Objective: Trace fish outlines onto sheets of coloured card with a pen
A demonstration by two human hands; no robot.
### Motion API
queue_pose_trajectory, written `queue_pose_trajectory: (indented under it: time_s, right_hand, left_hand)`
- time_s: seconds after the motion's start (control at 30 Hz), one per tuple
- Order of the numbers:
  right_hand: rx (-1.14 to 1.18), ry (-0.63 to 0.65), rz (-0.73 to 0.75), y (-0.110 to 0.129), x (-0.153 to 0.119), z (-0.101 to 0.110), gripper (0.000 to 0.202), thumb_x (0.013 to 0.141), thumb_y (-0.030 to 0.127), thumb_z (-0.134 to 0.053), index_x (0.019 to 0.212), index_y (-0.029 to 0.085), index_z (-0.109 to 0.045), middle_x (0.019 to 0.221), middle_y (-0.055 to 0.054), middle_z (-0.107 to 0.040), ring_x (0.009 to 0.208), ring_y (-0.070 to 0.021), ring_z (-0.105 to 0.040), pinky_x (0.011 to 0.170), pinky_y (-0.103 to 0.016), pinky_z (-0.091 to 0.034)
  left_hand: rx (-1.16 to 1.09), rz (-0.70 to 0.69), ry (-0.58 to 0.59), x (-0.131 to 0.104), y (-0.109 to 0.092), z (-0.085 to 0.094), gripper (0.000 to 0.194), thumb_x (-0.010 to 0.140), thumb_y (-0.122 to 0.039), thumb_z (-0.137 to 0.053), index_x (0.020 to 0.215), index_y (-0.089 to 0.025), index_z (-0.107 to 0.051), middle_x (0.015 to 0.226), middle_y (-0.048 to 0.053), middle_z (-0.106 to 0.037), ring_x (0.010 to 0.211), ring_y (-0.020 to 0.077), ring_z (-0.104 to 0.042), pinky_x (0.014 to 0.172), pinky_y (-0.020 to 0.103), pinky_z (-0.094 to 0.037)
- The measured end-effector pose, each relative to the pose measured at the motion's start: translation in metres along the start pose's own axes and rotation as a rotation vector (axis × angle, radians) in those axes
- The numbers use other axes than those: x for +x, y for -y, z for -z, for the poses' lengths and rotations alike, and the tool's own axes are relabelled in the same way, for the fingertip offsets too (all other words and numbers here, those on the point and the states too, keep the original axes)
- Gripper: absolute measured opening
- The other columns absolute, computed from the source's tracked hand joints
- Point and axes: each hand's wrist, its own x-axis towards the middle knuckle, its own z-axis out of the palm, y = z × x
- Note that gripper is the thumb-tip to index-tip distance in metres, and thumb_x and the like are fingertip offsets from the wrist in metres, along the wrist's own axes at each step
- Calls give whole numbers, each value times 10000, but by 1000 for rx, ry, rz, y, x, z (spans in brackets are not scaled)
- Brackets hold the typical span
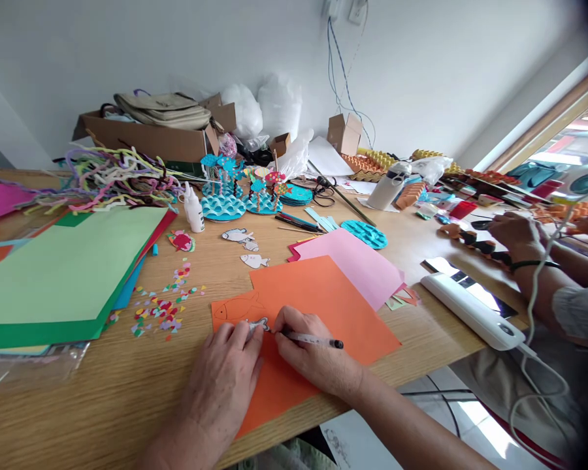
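Observation:
A large orange sheet lies at the table's front edge, with a fish outline drawn near its left corner. My right hand is closed round a black-capped pen, its tip end hidden by the fingers, low over the sheet. Beside it my left hand rests on the sheet, fingers together, pressing down a small white paper fish whose tail shows between the hands. Several cut-out fish lie beyond the sheet, near a pink sheet.
Green sheets are stacked at left beside scattered confetti. A glue bottle stands behind, near blue wavy stands. At right are a white power bank-like device and another person's hands.

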Motion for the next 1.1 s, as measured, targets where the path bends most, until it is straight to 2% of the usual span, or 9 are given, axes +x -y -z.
queue_pose_trajectory:
  time_s: [0.33,0.6,0.8,1.1]
  right_hand:
    - [27,7,4,2,4,-4,148,707,63,-421,740,206,-434,577,51,-476,505,-102,-403,513,-199,-308]
    - [25,1,-5,1,8,-6,155,693,51,-441,728,202,-457,565,56,-476,500,-98,-411,503,-193,-309]
    - [19,23,-20,4,9,-4,166,684,39,-441,722,198,-472,560,53,-480,497,-99,-419,502,-194,-311]
    - [23,21,-22,3,6,1,171,685,33,-441,711,199,-472,548,64,-453,488,-92,-389,495,-187,-300]
  left_hand:
    - [-9,-8,-40,-1,2,-4,355,848,-91,-471,1192,-145,-542,987,87,-570,875,244,-506,765,411,-458]
    - [-46,-12,-34,0,3,-2,284,824,-61,-473,1063,-158,-591,962,75,-573,876,242,-512,773,412,-465]
    - [-24,-13,-30,-1,3,-3,282,826,-66,-485,1067,-167,-594,985,74,-573,893,246,-515,805,422,-463]
    - [4,-20,-45,-2,4,-4,300,833,-78,-475,1101,-156,-585,972,81,-574,869,240,-512,766,401,-467]
